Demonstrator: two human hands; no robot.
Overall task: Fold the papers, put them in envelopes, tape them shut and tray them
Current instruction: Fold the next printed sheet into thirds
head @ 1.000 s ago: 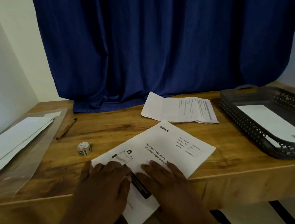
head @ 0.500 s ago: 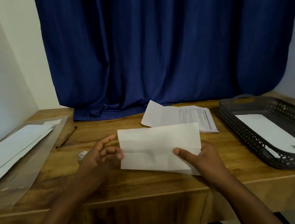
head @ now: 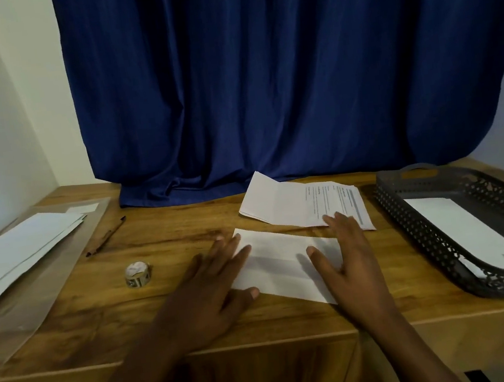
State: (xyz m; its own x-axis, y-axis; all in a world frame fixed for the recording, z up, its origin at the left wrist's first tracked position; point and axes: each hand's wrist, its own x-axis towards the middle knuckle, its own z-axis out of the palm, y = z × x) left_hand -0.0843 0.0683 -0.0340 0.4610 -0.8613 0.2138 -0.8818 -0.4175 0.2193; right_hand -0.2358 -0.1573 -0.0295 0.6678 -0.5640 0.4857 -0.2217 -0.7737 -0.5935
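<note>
My left grip (head: pixel 215 287) and right grip (head: pixel 345 262) lie flat, fingers spread, on the folded paper (head: pixel 282 263) on the bench (head: pixel 171 242). At nine o'clock of it stands the tape roll (head: pixel 137 274); at twelve lies a printed sheet (head: pixel 306 204); at three, the tray (head: pixel 432 225) holds an envelope (head: pixel 468 227).

left hand (head: pixel 214 286): flat, palm down, fingers spread and pointing up-right, thumb stretched toward the right | right hand (head: pixel 346 258): flat, palm down, fingers spread forward, thumb angled left | forearms: both bare, rising from the lower edge and converging | hands apart, neither gripping anything
</note>
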